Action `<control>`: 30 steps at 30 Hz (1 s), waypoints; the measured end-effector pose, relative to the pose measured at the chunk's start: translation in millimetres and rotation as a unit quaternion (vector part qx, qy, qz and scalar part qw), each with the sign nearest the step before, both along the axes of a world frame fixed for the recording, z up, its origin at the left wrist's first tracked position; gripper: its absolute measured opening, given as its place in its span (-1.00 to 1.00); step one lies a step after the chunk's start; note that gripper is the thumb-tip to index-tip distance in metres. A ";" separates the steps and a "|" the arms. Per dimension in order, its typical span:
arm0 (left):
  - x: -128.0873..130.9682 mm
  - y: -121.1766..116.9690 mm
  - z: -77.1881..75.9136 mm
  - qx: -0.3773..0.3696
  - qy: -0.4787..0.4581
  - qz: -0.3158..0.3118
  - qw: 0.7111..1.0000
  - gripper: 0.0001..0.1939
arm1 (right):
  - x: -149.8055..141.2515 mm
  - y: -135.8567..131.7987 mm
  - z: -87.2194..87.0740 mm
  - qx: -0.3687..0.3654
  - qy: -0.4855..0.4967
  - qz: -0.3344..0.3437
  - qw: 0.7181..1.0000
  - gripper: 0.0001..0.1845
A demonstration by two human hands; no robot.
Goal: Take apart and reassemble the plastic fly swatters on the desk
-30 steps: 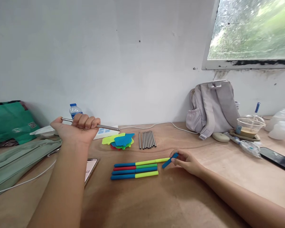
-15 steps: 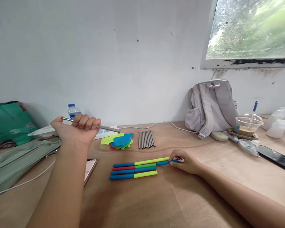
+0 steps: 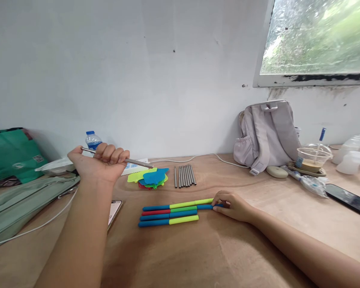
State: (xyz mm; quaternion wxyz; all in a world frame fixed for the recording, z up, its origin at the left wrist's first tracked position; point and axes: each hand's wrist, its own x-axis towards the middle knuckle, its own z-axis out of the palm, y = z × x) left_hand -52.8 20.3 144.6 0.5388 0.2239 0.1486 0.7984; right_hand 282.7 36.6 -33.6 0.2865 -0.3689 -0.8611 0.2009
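My left hand [image 3: 99, 166] is raised over the table with its fingers curled round a slim metal rod [image 3: 139, 163], whose far end points right. On the table, my right hand [image 3: 232, 205] pinches the end of a blue plastic stick [image 3: 204, 207]; its fingertips hide that end. A yellow stick [image 3: 204, 202] lies just behind the blue one and also runs up to these fingers. To the left lie several coloured sticks in parallel rows, among them a red one [image 3: 156, 213], a green one [image 3: 183, 209] and a front yellow one [image 3: 184, 219].
Behind the sticks lie several metal tubes [image 3: 185, 176] and a pile of coloured mesh swatter heads [image 3: 155, 176]. A phone [image 3: 114, 210] rests by my left forearm. Further back are a bottle [image 3: 92, 140], a backpack [image 3: 265, 136] and a drink cup [image 3: 313, 158].
My left hand has shifted slightly right with the metal rod. My right hand has slid a little left, and the blue stick under its fingers has moved slightly left too.
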 end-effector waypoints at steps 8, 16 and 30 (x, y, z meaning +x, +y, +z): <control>-0.4 1.8 -2.2 -0.001 0.014 -0.008 1.000 -0.69 | -2.9 0.6 -1.2 0.018 0.000 -0.006 1.000 -0.87; 0.7 2.8 -3.3 -0.012 0.014 -0.023 1.000 -0.68 | -4.8 -0.5 -2.1 0.024 0.004 -0.014 1.000 -0.86; -0.8 0.1 -2.3 0.004 0.021 -0.016 1.000 -0.69 | -0.1 2.2 -1.8 -0.001 -0.008 -0.032 0.999 -0.64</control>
